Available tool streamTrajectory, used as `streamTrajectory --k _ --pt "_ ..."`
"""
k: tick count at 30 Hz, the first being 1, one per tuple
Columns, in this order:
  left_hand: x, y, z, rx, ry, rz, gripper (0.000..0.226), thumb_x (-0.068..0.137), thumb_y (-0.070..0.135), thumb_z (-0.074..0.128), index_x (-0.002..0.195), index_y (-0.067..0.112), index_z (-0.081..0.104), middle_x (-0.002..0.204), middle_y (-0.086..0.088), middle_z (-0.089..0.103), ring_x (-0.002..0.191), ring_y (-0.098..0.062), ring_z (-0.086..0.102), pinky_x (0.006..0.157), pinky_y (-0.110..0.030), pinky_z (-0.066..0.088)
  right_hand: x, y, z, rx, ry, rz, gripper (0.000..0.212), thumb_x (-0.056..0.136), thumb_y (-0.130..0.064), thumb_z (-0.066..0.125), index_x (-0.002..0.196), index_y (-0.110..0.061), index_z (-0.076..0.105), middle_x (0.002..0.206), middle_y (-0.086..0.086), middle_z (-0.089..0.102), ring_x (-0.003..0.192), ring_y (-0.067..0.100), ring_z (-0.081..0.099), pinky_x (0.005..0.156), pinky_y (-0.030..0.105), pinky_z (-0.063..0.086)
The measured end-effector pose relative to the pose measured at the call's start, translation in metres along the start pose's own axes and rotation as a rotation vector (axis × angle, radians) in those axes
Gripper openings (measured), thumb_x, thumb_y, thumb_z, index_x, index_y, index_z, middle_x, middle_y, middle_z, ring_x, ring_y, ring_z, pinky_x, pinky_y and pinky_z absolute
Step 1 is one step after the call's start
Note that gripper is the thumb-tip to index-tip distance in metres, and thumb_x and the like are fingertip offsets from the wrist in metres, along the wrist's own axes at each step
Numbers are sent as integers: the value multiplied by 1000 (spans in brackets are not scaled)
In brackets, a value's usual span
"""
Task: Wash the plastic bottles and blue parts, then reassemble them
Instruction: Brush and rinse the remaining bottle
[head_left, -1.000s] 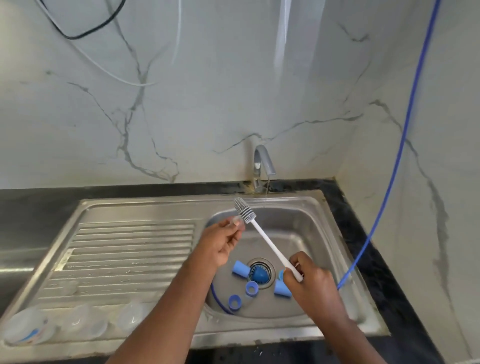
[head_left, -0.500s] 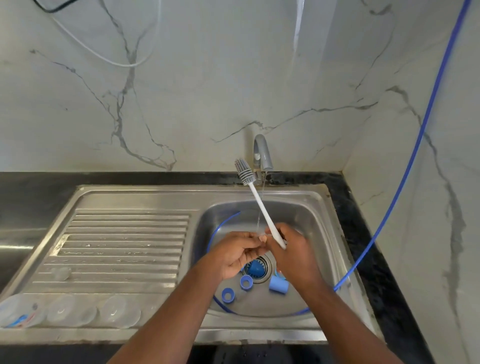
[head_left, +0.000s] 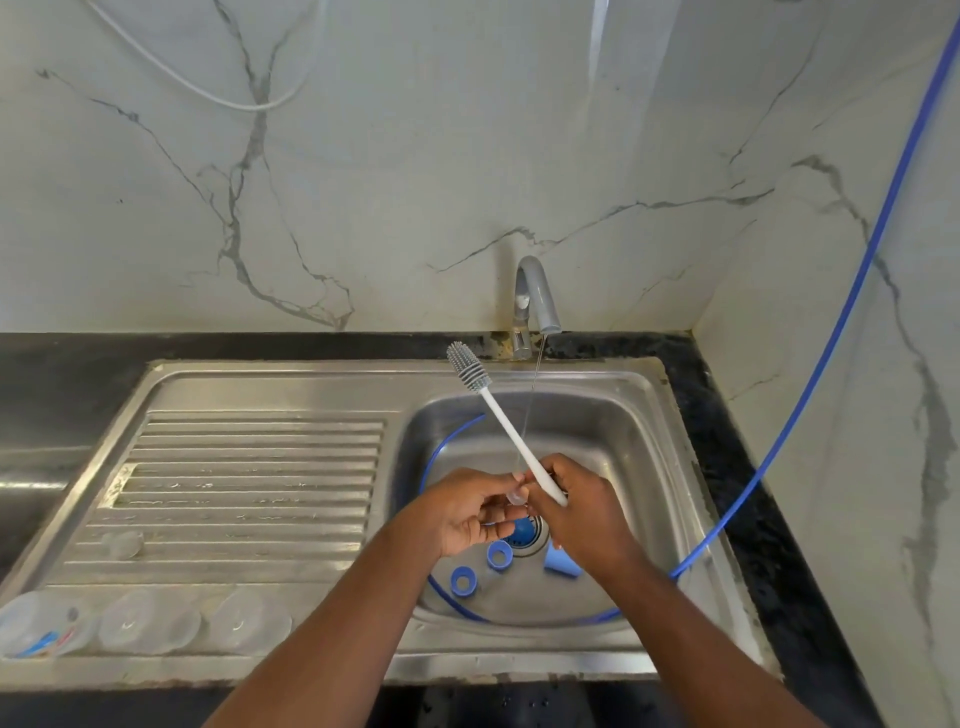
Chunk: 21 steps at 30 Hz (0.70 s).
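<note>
We're rinsing a small clear part (head_left: 516, 496) under the tap (head_left: 535, 291), both hands together now.
Vs 1 s ago, our L hand (head_left: 467, 512) is off the bristles & pinching that part in its fingertips over the sink (head_left: 639, 447); R hand (head_left: 582, 512) is curling round the brush (head_left: 513, 431) handle, head pointing far-left. Blue rings (head_left: 500, 555) & a blue cone (head_left: 561, 562) are lying by the drain; bottles (head_left: 150, 621) are sitting near-left, label unreadable.

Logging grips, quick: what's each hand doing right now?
Left hand: pinches a small clear piece at its fingers.
Right hand: grips the white brush by its handle.
</note>
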<state>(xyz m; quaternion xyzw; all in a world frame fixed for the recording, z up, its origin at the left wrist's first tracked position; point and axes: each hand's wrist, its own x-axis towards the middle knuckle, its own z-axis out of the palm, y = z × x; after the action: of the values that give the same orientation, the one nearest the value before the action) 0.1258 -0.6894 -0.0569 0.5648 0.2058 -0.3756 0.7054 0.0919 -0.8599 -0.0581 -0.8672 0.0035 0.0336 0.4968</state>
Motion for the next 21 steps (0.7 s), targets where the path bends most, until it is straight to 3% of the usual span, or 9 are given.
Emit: streamTrajectory --k 3,5,7,10,11,13,21 --pt "6 5 -2 -167 165 75 22 86 16 76 103 1 77 79 -4 58 63 -9 54 64 -23 46 0 -4 4 -53 39 19 4 93 -32 69 96 -34 66 71 -8 68 62 10 62 58 27 51" --pt "8 11 -7 -259 220 101 19 82 13 79 98 3 76 71 0 51 56 -8 44 54 -21 39 1 -7 5 -102 48 39 11 99 -34 59 89 -30 63 65 -7 66 58 5 59 57 24 46" --pt "10 21 -15 -309 245 138 12 81 11 80 90 8 74 67 2 49 53 -8 42 51 -22 36 0 -8 5 -150 58 48 19 102 -36 54 86 -27 60 62 -5 62 56 5 56 56 29 46" --pt "11 40 -24 -347 311 241 9 85 13 76 94 11 72 64 4 51 48 -6 41 45 -20 36 -9 -6 6 -284 54 26 22 102 -43 50 92 -27 58 61 -4 54 58 14 52 61 40 49" --pt "10 46 -26 -361 332 272 2 89 13 72 89 11 70 64 4 51 46 -6 40 43 -20 34 -14 -6 7 -343 40 3 22 103 -44 48 95 -27 57 61 -4 52 60 16 52 61 41 49" --pt "12 54 -29 -368 380 311 14 91 10 65 78 13 63 60 4 50 44 -6 37 43 -20 32 -20 -5 8 -415 27 -31 20 103 -44 46 98 -28 56 61 -5 49 60 18 51 61 41 49" --pt "5 55 -23 -255 453 467 10 90 2 63 81 2 67 61 -5 56 48 -10 45 45 -21 35 -29 -5 11 -468 75 -80 20 104 -41 46 95 -24 54 56 -7 44 54 17 45 56 40 44"
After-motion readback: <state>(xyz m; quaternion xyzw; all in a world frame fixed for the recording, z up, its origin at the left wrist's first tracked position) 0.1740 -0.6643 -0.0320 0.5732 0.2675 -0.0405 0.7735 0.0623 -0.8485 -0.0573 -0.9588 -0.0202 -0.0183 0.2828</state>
